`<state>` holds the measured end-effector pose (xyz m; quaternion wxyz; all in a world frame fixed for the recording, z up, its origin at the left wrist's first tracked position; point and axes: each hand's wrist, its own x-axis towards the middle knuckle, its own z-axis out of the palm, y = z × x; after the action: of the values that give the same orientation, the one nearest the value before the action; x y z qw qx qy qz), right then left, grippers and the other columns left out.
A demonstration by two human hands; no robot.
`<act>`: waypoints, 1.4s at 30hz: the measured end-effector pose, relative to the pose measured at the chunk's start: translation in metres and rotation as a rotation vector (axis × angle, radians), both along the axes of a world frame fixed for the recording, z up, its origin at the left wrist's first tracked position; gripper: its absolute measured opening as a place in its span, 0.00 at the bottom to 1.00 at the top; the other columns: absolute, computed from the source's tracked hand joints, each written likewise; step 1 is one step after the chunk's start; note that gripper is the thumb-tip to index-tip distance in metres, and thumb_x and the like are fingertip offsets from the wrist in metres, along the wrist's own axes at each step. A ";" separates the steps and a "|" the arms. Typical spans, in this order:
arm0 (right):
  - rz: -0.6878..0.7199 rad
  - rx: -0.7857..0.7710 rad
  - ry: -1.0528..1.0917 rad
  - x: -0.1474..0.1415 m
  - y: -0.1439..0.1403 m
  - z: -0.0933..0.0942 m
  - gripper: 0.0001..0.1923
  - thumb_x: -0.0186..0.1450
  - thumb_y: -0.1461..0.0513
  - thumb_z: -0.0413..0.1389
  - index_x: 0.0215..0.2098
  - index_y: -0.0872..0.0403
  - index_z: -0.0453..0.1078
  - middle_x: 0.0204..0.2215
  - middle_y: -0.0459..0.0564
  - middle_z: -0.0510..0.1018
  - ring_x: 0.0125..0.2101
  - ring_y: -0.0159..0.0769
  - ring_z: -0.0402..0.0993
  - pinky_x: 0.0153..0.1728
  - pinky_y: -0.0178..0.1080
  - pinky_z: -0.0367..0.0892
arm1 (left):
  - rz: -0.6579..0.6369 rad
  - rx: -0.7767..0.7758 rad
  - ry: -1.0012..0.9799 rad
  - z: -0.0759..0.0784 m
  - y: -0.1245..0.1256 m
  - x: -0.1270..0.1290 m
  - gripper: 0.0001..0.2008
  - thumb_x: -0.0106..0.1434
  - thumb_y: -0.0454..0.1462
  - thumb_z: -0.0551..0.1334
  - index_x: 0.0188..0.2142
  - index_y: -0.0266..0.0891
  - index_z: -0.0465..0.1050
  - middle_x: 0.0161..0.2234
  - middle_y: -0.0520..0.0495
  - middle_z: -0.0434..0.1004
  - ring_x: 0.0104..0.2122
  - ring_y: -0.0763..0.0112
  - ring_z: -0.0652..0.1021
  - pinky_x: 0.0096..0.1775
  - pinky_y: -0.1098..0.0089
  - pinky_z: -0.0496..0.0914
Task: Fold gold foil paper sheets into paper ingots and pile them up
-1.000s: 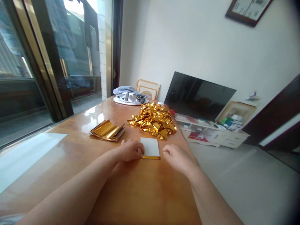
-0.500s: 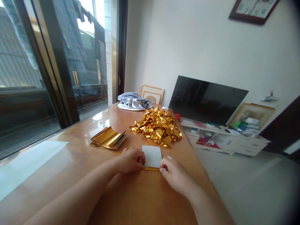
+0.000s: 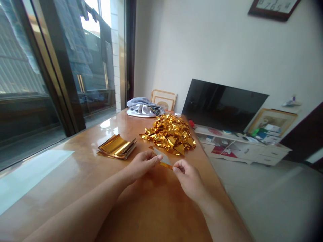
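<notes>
1. Left hand (image 3: 141,165): fingers curled, thumb and forefinger pinching the left end of the gold foil sheet (image 3: 163,159)
2. Right hand (image 3: 188,176): fingertips pressed together on the sheet's right end, near its gold lower edge
3. Gold foil sheet: held between the two hands, raised off the wooden table (image 3: 151,208); its long axis runs from hand to hand, left to right, sloping slightly down toward the right hand; pale face up; both hands equally near, each at one end
4. Heap of crumpled gold pieces (image 3: 169,134): just beyond the hands, apart from the sheet
5. Stack of flat gold sheets (image 3: 116,147): beyond and to the left of the left hand, well apart from the heap
</notes>
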<state>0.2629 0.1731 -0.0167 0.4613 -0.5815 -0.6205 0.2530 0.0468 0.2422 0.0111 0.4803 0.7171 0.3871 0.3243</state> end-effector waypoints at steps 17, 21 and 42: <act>0.023 0.028 0.080 -0.013 -0.007 0.008 0.09 0.66 0.56 0.55 0.32 0.53 0.69 0.29 0.46 0.76 0.31 0.35 0.71 0.33 0.35 0.64 | -0.368 -0.100 -0.276 0.005 -0.019 0.012 0.38 0.52 0.60 0.67 0.54 0.39 0.69 0.49 0.39 0.76 0.52 0.53 0.73 0.53 0.57 0.67; 0.028 0.004 0.105 -0.016 -0.008 0.006 0.09 0.66 0.56 0.55 0.34 0.53 0.69 0.29 0.46 0.76 0.30 0.35 0.70 0.32 0.35 0.64 | -0.349 -0.103 -0.219 0.004 -0.019 0.007 0.33 0.61 0.61 0.59 0.50 0.36 0.73 0.46 0.40 0.77 0.48 0.56 0.75 0.52 0.59 0.68; -0.024 0.123 -0.124 -0.015 -0.012 0.008 0.09 0.67 0.56 0.53 0.41 0.52 0.71 0.35 0.50 0.77 0.36 0.38 0.73 0.38 0.38 0.68 | 0.042 0.358 0.407 -0.008 -0.002 0.004 0.24 0.67 0.54 0.55 0.29 0.38 0.76 0.31 0.44 0.80 0.33 0.62 0.77 0.37 0.66 0.65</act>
<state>0.2480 0.1610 -0.0082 0.4600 -0.5738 -0.6553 0.1725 0.0512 0.2398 0.0028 0.2511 0.8330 0.4269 0.2466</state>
